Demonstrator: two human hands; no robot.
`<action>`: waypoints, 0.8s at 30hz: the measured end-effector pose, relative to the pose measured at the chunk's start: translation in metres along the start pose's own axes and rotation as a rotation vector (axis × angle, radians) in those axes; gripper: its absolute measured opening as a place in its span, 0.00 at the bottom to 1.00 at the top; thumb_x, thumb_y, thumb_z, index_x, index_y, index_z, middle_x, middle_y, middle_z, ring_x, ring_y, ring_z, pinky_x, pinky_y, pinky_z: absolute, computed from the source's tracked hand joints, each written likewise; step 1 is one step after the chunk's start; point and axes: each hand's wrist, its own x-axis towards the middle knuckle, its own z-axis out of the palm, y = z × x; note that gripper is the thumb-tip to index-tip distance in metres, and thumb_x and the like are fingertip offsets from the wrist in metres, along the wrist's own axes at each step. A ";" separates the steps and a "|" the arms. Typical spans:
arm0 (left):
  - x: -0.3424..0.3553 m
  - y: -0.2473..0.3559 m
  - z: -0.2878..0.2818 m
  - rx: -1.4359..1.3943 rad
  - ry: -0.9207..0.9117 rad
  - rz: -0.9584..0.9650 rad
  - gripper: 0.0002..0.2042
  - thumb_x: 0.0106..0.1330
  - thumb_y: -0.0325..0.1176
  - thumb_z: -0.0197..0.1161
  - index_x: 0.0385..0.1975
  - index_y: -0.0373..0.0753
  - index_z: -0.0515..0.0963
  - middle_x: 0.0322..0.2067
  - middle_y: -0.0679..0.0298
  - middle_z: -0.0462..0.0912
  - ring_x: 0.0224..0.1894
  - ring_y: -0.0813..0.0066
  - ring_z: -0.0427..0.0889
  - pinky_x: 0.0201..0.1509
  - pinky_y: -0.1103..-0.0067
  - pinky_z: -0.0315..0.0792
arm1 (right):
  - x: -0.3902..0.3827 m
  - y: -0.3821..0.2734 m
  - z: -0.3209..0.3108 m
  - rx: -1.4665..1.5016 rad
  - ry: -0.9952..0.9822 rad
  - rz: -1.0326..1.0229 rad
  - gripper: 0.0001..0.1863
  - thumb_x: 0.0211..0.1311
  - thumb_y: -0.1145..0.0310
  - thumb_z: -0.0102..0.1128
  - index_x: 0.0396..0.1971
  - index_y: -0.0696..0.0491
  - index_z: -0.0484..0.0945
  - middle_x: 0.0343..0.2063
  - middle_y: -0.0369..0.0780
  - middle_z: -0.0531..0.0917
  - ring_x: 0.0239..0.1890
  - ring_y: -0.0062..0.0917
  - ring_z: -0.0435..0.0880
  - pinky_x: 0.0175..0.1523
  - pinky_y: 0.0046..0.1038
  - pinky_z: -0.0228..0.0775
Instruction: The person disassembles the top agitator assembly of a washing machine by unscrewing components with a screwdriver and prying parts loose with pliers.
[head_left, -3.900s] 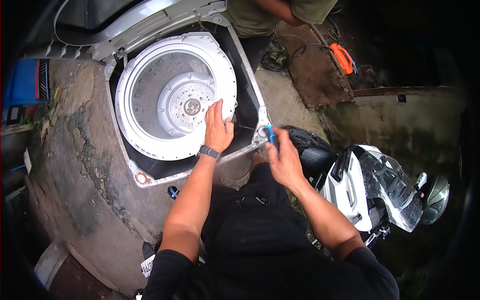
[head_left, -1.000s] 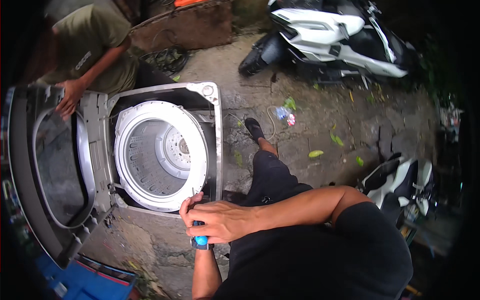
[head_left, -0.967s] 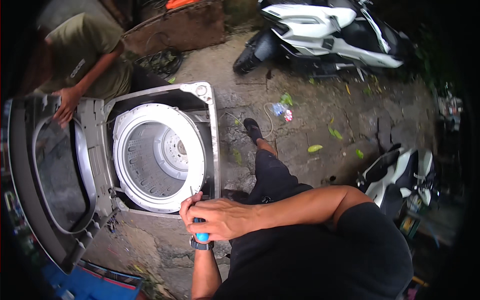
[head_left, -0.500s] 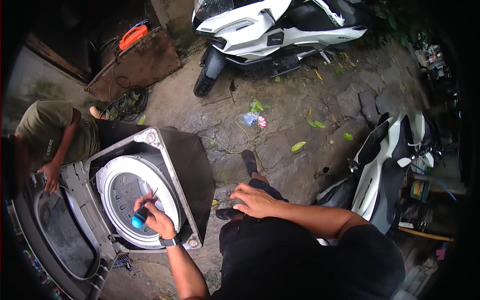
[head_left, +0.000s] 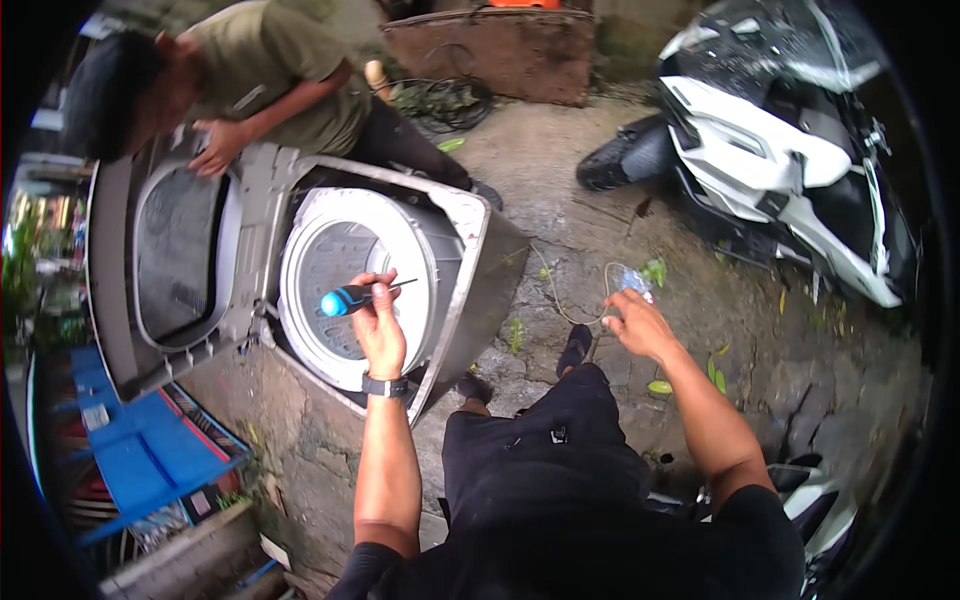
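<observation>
A screwdriver (head_left: 346,301) with a blue and black handle is gripped in my left hand (head_left: 380,326), its thin shaft pointing right. That hand hovers over the round white tub (head_left: 298,274) of a top-loading washing machine (head_left: 490,290), whose frame stands uncovered. The machine's grey top cover (head_left: 115,290), with its dark window lid, is swung out to the left. My right hand (head_left: 638,322) hangs in the air to the right of the machine, fingers loosely spread and holding nothing.
A co-worker in an olive shirt (head_left: 285,50) leans in at the far left, a hand (head_left: 222,148) on the cover. A white scooter (head_left: 740,130) stands at the far right. A thin hose (head_left: 553,290) lies on the cracked ground. Blue sheeting (head_left: 140,440) is at the near left.
The view has turned left, so the machine appears further right. My right hand has moved forward, away from my body. My left hand still holds the screwdriver above the tub.
</observation>
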 end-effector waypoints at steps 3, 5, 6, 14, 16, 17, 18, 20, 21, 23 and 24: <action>-0.017 -0.010 -0.022 -0.044 0.049 -0.057 0.08 0.81 0.34 0.56 0.47 0.36 0.75 0.44 0.60 0.82 0.49 0.71 0.81 0.55 0.71 0.77 | 0.023 -0.048 -0.005 0.023 0.106 -0.118 0.17 0.70 0.63 0.65 0.55 0.53 0.78 0.51 0.46 0.80 0.50 0.43 0.85 0.54 0.44 0.76; -0.033 -0.023 -0.029 0.006 -0.050 -0.036 0.08 0.80 0.34 0.58 0.44 0.35 0.75 0.38 0.62 0.79 0.45 0.69 0.80 0.58 0.72 0.72 | 0.018 -0.077 0.004 0.177 0.117 -0.016 0.17 0.70 0.64 0.64 0.55 0.53 0.78 0.48 0.46 0.81 0.42 0.40 0.87 0.49 0.41 0.77; -0.044 -0.042 -0.044 0.134 -0.112 -0.001 0.08 0.79 0.34 0.58 0.44 0.34 0.74 0.40 0.60 0.81 0.46 0.68 0.81 0.58 0.72 0.72 | 0.016 -0.084 0.018 0.147 0.145 -0.054 0.16 0.70 0.65 0.64 0.54 0.53 0.79 0.46 0.45 0.82 0.38 0.37 0.88 0.47 0.39 0.79; -0.065 -0.054 -0.174 -0.061 -0.245 -0.113 0.12 0.81 0.36 0.55 0.55 0.37 0.66 0.44 0.56 0.83 0.46 0.70 0.82 0.56 0.72 0.76 | -0.017 -0.205 0.146 0.534 0.070 0.102 0.18 0.70 0.65 0.66 0.55 0.54 0.80 0.44 0.41 0.86 0.38 0.25 0.86 0.47 0.31 0.80; -0.053 -0.052 -0.189 -0.104 -0.297 -0.086 0.14 0.80 0.35 0.56 0.58 0.36 0.66 0.42 0.57 0.82 0.45 0.69 0.83 0.54 0.70 0.77 | -0.019 -0.250 0.153 0.607 0.097 0.092 0.18 0.70 0.64 0.65 0.57 0.53 0.80 0.43 0.40 0.86 0.37 0.23 0.85 0.46 0.30 0.80; -0.048 -0.046 -0.190 -0.116 -0.313 -0.090 0.14 0.80 0.35 0.56 0.58 0.36 0.66 0.42 0.57 0.82 0.45 0.69 0.83 0.54 0.70 0.77 | -0.019 -0.280 0.143 0.578 0.121 0.057 0.18 0.71 0.64 0.65 0.57 0.52 0.80 0.43 0.40 0.85 0.36 0.22 0.84 0.46 0.30 0.79; -0.040 -0.038 -0.187 0.001 -0.406 -0.033 0.14 0.79 0.34 0.57 0.57 0.35 0.67 0.41 0.58 0.82 0.45 0.69 0.83 0.53 0.70 0.77 | -0.016 -0.296 0.136 0.556 0.109 0.025 0.25 0.67 0.64 0.70 0.62 0.52 0.76 0.50 0.42 0.83 0.42 0.25 0.84 0.51 0.30 0.78; -0.031 -0.023 -0.181 0.212 -0.567 0.077 0.13 0.77 0.30 0.59 0.56 0.34 0.70 0.40 0.56 0.81 0.45 0.62 0.84 0.51 0.68 0.77 | -0.014 -0.337 0.115 0.545 0.156 -0.158 0.31 0.64 0.64 0.73 0.66 0.53 0.73 0.54 0.43 0.81 0.47 0.28 0.83 0.55 0.31 0.77; -0.029 -0.020 -0.175 0.265 -0.620 0.242 0.15 0.72 0.27 0.62 0.56 0.34 0.71 0.42 0.50 0.81 0.45 0.50 0.84 0.52 0.65 0.76 | -0.014 -0.355 0.105 0.530 0.185 -0.363 0.37 0.62 0.64 0.75 0.69 0.53 0.69 0.59 0.44 0.79 0.53 0.31 0.82 0.59 0.32 0.75; -0.028 0.002 -0.158 0.297 -0.781 0.263 0.21 0.65 0.24 0.64 0.57 0.34 0.70 0.45 0.46 0.80 0.48 0.42 0.81 0.53 0.62 0.75 | -0.011 -0.374 0.086 0.393 0.144 -0.549 0.47 0.57 0.64 0.79 0.74 0.54 0.62 0.63 0.47 0.75 0.62 0.39 0.78 0.65 0.36 0.71; -0.034 0.002 -0.148 0.268 -0.767 0.262 0.21 0.64 0.25 0.64 0.57 0.34 0.70 0.45 0.47 0.80 0.48 0.43 0.80 0.53 0.59 0.74 | -0.011 -0.382 0.081 0.362 0.173 -0.559 0.39 0.58 0.65 0.78 0.68 0.54 0.69 0.59 0.48 0.79 0.61 0.43 0.80 0.63 0.38 0.73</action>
